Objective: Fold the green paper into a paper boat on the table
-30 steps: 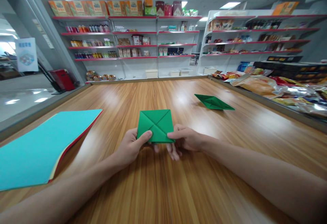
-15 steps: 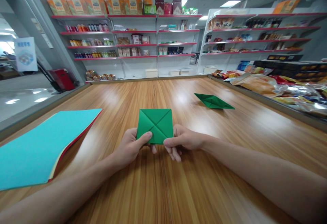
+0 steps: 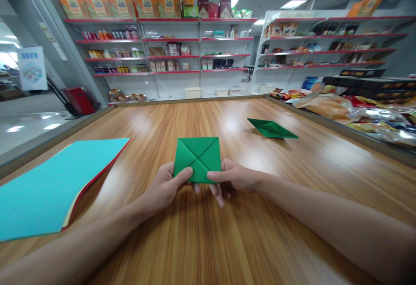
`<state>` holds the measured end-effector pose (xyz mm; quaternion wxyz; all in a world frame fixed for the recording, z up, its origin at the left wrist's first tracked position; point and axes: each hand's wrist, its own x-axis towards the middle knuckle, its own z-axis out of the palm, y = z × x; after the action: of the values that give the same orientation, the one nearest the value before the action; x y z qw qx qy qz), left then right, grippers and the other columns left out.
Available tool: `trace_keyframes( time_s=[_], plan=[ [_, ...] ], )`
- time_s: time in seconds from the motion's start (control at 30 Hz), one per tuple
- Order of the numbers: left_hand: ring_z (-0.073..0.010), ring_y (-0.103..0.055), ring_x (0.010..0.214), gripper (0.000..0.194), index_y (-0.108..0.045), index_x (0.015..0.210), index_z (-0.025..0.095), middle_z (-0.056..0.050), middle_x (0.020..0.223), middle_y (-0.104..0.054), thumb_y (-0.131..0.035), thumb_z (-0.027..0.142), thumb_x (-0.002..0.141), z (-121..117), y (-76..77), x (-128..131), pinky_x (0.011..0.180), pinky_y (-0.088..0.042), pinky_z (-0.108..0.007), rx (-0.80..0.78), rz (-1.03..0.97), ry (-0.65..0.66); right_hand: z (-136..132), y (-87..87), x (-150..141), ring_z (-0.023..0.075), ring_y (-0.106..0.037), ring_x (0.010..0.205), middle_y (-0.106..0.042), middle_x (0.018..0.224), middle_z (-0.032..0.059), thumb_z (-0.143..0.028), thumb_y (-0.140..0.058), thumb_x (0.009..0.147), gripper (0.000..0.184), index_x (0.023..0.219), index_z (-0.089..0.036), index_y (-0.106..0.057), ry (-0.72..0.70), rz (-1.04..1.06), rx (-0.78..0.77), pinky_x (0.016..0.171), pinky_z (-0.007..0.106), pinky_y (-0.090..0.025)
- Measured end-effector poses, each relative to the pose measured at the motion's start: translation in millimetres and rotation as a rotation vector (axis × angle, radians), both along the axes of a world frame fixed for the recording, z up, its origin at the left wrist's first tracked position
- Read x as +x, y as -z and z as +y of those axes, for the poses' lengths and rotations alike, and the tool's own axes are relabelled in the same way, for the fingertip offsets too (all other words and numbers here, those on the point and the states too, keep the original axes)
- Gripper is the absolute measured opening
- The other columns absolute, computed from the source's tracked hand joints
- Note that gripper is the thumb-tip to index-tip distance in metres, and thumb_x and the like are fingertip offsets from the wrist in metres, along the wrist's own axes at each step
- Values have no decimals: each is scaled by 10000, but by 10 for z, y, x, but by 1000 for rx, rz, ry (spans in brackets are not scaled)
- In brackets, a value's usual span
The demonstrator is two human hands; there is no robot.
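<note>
Folded green paper [image 3: 199,156] is in both hands [image 3: 166,185]; shelves [image 3: 175,72] hold orange boxes [image 3: 122,8].

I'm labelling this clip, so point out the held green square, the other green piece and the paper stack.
Green square [image 3: 197,157]: head view, middle of its creased face.
Other green piece [image 3: 272,129]: head view, its middle.
Paper stack [image 3: 60,185]: head view, turquoise top sheet.

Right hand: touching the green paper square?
Touching: in the head view, the right hand has its thumb on the green paper square, at its lower right.
</note>
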<state>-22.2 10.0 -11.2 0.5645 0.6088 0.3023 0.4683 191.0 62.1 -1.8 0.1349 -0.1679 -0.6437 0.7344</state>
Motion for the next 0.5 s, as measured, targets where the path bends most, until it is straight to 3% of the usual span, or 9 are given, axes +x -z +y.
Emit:
trace_keyframes(
  time_s=[0.27, 0.5],
  plan=[
    [-165, -632, 712, 166, -633, 929, 84, -96, 801, -670, -539, 220, 910, 11, -44, 31, 662, -504, -272, -46, -146, 108, -11, 16, -2, 103, -571, 432, -590, 515, 6, -472, -598, 837, 408, 666, -104, -557, 23, 25, -8, 427, 194, -384],
    [-164, -636, 735, 170, -640, 941, 83, -102, 830, -678, -534, 214, 915, -4, -38, 28, 692, -506, -270, -63, -152, 115, -15, -11, -6, 97, -547, 406, -574, 453, -5, -473, -615, 821, 410, 640, -112, -540, 20, -3, 15, 443, 202, -393]
  ],
)
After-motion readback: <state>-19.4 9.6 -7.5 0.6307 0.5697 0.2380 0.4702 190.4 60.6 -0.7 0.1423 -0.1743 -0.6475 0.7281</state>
